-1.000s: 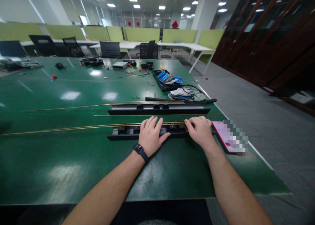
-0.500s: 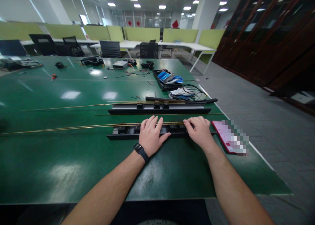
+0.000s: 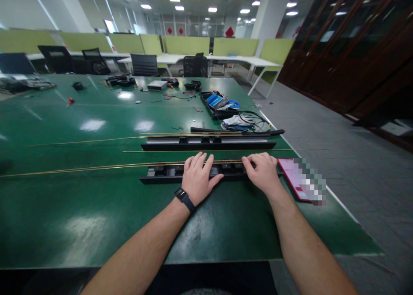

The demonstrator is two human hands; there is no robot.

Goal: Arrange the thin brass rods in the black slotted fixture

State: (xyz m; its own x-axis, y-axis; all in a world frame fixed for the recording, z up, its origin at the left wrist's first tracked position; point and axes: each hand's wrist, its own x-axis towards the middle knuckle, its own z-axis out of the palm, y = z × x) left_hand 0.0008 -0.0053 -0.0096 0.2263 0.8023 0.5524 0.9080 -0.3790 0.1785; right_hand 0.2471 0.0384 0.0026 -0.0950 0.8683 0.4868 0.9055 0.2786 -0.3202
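Observation:
A long black rail (image 3: 161,179) with dark blocks along its channel lies in front of me on the green table. My left hand (image 3: 198,176), wearing a dark watch, rests across the middle of this rail, fingers stretched out and thumb apart. Thin brass-coloured rods (image 3: 106,167) run along the rail's far side, pass under my left fingertips and extend well to the left. At the right end of the rail, my right hand (image 3: 263,172) is closed, thumb and forefinger pinched on the rods; the exact grip is partly hidden.
Beyond lies a second black rail (image 3: 209,146) with more rods above it. A single rod (image 3: 155,151) lies between the rails. A red-edged phone-like device (image 3: 292,179) is right of my right hand. Farther back are a black tray (image 3: 209,106), gloves (image 3: 238,122) and small parts.
My right hand has shifted very slightly to the right. My left hand, the rails and the rods look the same.

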